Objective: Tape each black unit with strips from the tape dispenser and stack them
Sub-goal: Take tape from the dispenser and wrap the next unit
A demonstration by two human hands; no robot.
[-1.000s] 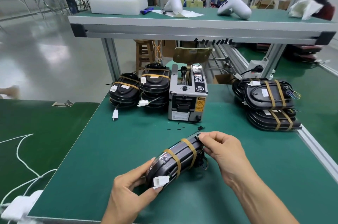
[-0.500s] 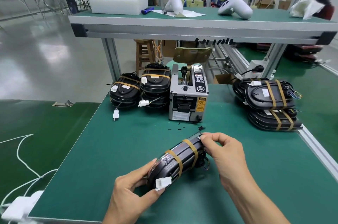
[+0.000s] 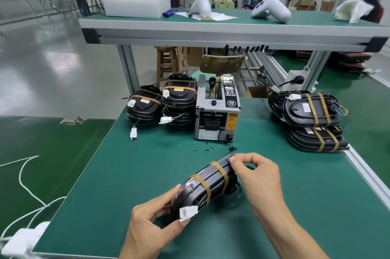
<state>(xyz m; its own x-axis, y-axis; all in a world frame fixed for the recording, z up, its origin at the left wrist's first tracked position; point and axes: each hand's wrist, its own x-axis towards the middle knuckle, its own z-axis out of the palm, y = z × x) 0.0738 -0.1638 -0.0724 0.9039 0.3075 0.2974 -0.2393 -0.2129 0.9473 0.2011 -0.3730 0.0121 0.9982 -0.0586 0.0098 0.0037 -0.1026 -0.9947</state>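
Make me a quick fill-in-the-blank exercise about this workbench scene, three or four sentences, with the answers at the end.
1. The black unit held by both hands already carries ____ tan tape strips.
2. The left hand grips the end of the unit that bears a ____ connector.
3. The right hand pinches the unit's far end, the one nearer the tape ____.
4. The stack on the right lies ____ units high.

Answers: two; white; dispenser; two

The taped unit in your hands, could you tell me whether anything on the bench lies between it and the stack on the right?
Nothing visible does. The black unit, gripped by the left hand and right hand, has only bare green mat between it and the right stack. The tape dispenser stands further back, off that line.
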